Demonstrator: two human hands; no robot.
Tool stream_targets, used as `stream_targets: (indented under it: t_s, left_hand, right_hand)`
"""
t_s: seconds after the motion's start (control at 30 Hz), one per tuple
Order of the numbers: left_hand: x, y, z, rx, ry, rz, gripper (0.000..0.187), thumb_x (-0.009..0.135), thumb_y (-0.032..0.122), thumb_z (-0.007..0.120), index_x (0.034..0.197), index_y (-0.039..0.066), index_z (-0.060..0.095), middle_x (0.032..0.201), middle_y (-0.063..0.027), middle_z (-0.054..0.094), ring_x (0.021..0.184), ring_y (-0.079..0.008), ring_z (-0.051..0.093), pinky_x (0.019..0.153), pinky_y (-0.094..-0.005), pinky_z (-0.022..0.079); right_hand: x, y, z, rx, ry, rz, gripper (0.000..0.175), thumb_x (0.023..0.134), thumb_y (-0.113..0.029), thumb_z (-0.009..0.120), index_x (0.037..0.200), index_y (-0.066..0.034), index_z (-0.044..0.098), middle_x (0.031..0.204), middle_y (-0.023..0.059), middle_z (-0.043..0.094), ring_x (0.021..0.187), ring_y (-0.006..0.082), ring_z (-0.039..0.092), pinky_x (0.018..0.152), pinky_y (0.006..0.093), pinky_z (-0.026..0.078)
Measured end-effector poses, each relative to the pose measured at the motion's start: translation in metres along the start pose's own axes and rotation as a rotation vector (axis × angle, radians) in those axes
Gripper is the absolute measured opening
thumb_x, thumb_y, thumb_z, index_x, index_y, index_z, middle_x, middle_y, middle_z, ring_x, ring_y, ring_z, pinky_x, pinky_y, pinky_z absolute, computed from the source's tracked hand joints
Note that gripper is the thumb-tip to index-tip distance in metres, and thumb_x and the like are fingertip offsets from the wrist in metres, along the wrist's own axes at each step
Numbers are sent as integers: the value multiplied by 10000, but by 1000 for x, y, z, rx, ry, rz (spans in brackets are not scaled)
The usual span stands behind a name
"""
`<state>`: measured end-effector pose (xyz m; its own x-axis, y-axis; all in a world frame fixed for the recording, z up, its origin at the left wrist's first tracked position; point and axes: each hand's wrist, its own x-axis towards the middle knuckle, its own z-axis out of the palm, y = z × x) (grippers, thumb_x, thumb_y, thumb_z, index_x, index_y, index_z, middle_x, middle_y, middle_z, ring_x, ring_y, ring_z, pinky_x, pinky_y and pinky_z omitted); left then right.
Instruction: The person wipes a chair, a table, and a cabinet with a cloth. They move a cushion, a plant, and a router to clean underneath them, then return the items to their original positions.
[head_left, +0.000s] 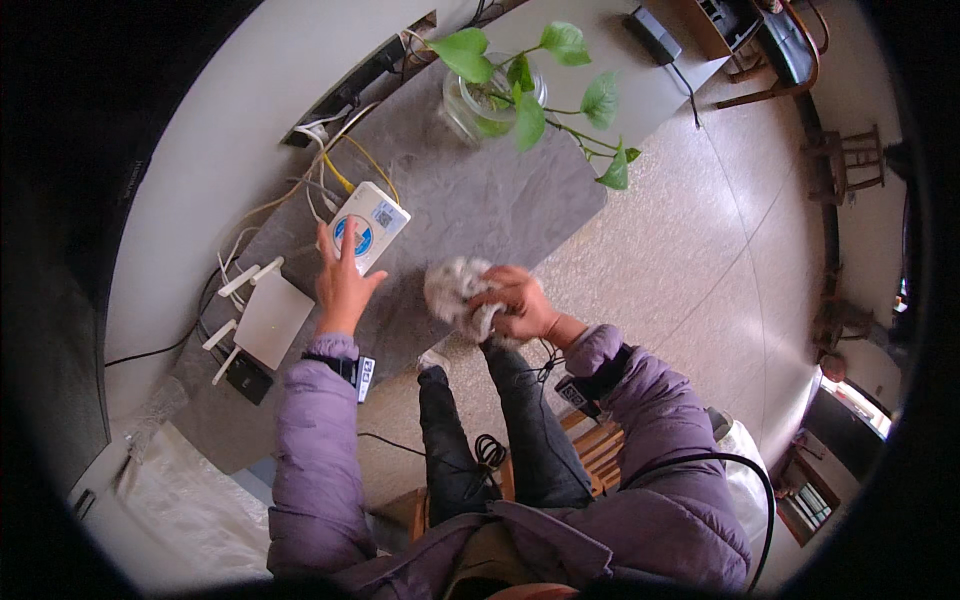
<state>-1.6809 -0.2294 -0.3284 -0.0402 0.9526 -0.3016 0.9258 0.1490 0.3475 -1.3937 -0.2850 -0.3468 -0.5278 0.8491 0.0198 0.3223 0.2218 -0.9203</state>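
Note:
My right hand (521, 304) grips a crumpled light cloth (459, 292), blurred, at the front edge of the grey table (480, 202). My left hand (346, 285) is spread with its fingertips over a white network box (379, 221) that bears a round blue sticker; whether they touch it I cannot tell. Yellow and grey cables run into the far end of that box. Left of my left hand lies a white router (274, 319) with several antennas, beside a small black box (249, 379).
A glass jar (491, 101) with a green vine stands at the table's far end. Beyond it lies a black power adapter (654, 36). Cables hang from a wall slot (352, 82). Plastic sheeting (191, 502) is at lower left. Wooden chairs (844, 165) stand across the floor.

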Motion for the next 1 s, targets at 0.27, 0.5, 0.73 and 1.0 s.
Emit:
stream_targets:
  t_s: [0.27, 0.5, 0.73, 1.0]
  left_hand:
    - [-135, -74, 22, -247, 166, -52, 464, 683, 108, 727, 1105, 38, 548, 1191, -192, 497, 1135, -358, 450, 941, -423, 376]
    - [-225, -150, 27, -371, 236, -188, 360, 710, 28, 667, 1056, 36, 565, 1111, -176, 530, 1059, -334, 496, 912, -412, 389]
    - [-260, -207, 19, -416, 195, -104, 327, 722, 30, 651, 1040, 40, 578, 1082, -157, 542, 1038, -324, 508, 901, -401, 400]
    - [-248, -236, -6, -236, 181, -7, 479, 751, 121, 655, 1196, 86, 481, 1227, -169, 453, 1108, -340, 481, 836, -409, 455]
  right_hand:
    - [49, 41, -25, -639, 466, 172, 537, 574, -193, 634, 1109, -160, 598, 1266, 161, 455, 1191, 371, 393, 963, 474, 320]
    - [48, 38, 24, -846, 530, 380, 585, 655, -283, 624, 1216, -153, 525, 1397, 152, 312, 1298, 343, 270, 1045, 482, 219]
    - [31, -3, 133, -857, 536, 477, 607, 739, -374, 562, 1282, -125, 459, 1385, 204, 299, 1304, 383, 231, 1045, 499, 188]
    - [27, -78, 298, -768, 363, 486, 634, 695, -326, 604, 1275, -119, 454, 1416, 209, 235, 1325, 383, 182, 1049, 524, 166]
